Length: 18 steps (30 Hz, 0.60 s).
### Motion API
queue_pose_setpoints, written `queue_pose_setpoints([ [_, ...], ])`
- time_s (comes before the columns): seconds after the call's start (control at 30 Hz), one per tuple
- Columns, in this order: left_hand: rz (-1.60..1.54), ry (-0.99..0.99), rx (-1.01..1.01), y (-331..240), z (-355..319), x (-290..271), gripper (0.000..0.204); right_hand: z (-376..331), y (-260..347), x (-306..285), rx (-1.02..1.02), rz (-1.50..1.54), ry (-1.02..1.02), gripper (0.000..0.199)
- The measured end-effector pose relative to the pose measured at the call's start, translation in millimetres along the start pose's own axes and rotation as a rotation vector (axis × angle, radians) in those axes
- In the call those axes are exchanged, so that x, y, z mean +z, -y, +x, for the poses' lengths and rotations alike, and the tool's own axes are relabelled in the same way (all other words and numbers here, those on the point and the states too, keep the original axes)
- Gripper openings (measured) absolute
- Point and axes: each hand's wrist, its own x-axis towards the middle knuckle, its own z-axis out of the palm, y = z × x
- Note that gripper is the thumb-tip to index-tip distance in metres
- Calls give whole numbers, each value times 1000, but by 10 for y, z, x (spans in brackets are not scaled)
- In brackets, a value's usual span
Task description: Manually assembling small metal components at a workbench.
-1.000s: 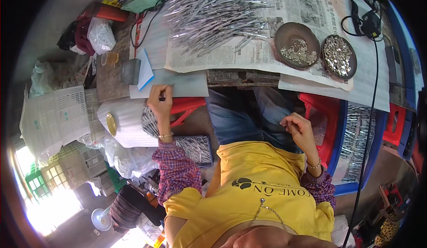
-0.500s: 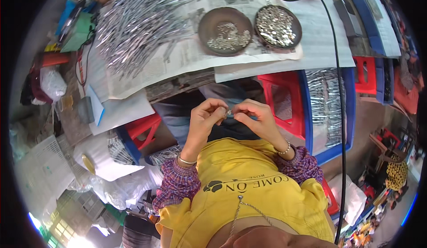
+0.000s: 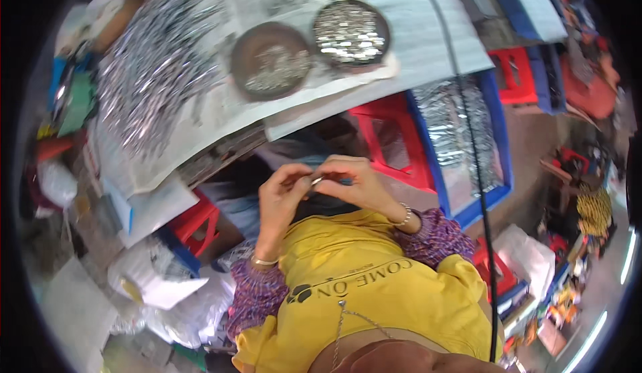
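Held up near the middle of the frame, just above the yellow shirt (image 3: 374, 286): one small shiny metal piece (image 3: 316, 181). Pinched between both hands, left hand (image 3: 281, 196) and right hand (image 3: 354, 182), fingertips pressed together on it from each side. Too small and blurry to tell just what kind of piece.

Spread over newspaper (image 3: 221, 99) in the upper left: a big pile of thin silver sticks (image 3: 144, 82). Next to the pile, two round dishes, a brown dish (image 3: 271, 60) with a few little bits and a fuller dish (image 3: 351, 32) heaped with shiny bits. In a blue tray (image 3: 498, 172) on the right, more silver sticks.

Looked like only one piece in hand and a big pile not yet touched. Probably lots of work left.
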Motion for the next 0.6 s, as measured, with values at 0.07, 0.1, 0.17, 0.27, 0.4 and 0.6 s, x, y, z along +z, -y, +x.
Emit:
queue_pose_setpoints([
  [0.07, 55, 15, 75, 50, -7, -36, 12, -28, -33, -49, 35, 117, 22, 16],
  [0.1, 67, 2, 59, 2, -14, -12, 12, -61, -29, -112, 53, 164, -5, 15],
  [0.17, 41, 28, 134, 29, 9, -35, 9, -125, -6, -254, 61, 266, -85, 12],
  [0.27, 1, 82, 118, 21, 31, -33, 7, -425, 48, -674, 186, 210, -360, 12],
  [0.4, -23, 103, 78, 33, 52, 10, 6, -1155, -360, -1482, 167, 140, -817, 18],
  [0.6, -13, 96, 88, 89, 39, 52, 6, -2039, -872, -2003, 216, 443, -1308, 20],
])
